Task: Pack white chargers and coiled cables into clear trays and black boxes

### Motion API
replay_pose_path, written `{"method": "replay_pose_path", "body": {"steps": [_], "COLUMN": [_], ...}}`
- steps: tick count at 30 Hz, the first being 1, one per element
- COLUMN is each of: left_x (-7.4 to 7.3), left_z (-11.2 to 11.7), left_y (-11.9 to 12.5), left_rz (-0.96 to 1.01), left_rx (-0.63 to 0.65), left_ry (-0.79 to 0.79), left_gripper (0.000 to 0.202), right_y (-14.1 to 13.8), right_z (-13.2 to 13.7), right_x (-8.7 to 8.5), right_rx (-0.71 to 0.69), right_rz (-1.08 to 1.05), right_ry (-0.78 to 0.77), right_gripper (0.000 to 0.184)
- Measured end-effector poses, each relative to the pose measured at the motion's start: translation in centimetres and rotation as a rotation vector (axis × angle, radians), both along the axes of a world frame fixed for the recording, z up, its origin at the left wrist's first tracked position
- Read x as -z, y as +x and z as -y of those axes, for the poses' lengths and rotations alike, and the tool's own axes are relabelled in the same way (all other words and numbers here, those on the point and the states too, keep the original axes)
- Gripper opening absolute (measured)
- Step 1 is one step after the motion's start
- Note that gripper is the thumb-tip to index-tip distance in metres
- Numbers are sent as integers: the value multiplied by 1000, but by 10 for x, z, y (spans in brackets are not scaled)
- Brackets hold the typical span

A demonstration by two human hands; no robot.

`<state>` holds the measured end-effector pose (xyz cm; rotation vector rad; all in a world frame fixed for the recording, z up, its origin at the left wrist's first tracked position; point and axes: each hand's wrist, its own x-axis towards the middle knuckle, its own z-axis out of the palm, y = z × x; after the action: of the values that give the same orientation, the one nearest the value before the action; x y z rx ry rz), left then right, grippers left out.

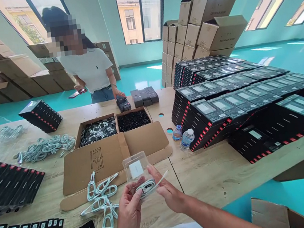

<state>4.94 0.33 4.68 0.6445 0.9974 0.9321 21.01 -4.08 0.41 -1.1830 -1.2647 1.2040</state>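
- At the picture's 6 o'clock, the left hand and right hand meet over a wooden table, both clamped on a coiled white cable.
- The left hand's fingers curl shut around the coil from 9 o'clock; the right hand pinches it from 3 o'clock, and one cable end sticks out toward 2 o'clock.
- A clear plastic tray stands tilted just above the coil at 12 o'clock, touching the fingertips of both hands.
- Loose white cables lie on the table at 9 o'clock of the hands, just beside them.
- An open cardboard box with two filled compartments sits at 12 o'clock, beyond the tray.
- Two water bottles stand at 2 o'clock, against stacks of black boxes.
- Across the table at 11 o'clock, a co-worker in a white shirt rests a hand on a small black box.
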Motion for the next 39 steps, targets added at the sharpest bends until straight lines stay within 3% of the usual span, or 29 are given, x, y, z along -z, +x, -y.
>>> {"method": "replay_pose_path", "body": {"steps": [3, 7, 10, 13, 17, 22, 24, 27, 31, 35, 39], "left_x": [-6, -11, -12, -9, -4, -8, -11, -16, -19, -22, -28], "left_z": [1, 5, 10, 13, 11, 6, 3, -1, -3, -1, 4], "left_y": [-3, 2, 10, 20, 19, -5, -13, -16, -16, -12, -5], "left_rz": [14, 19, -21, -69, -131, -68, 10, 128, 160, 117, 102], "left_rx": [24, 17, -44, -152, -250, -74, -66, -112, -136, -119, -110], "left_ry": [15, 5, -20, -44, -58, -154, -201, -178, -150, -147, -110], "left_gripper": [43, 46, 54, 57, 55, 48, 51, 61, 59, 60, 62], "right_y": [11, 16, 7, -6, -18, -16, -15, -15, -16, -18, -22], "right_z": [-1, -8, -10, -10, -13, -15, -14, -13, -14, -16, -20], "right_x": [-8, -19, -20, -16, -12, -14, -20, -34, -50, -52, -49], "right_rx": [17, 17, 100, 225, 294, 47, -5, 109, 311, 387, 464], "right_rz": [-360, -439, -331, -75, 127, 30, 17, 23, -40, -192, -289], "right_ry": [-209, -307, -272, -175, -97, -153, -149, -118, -76, -84, -68], "right_gripper": [69, 78, 65, 52, 46, 44, 44, 45, 39, 42, 27]}}
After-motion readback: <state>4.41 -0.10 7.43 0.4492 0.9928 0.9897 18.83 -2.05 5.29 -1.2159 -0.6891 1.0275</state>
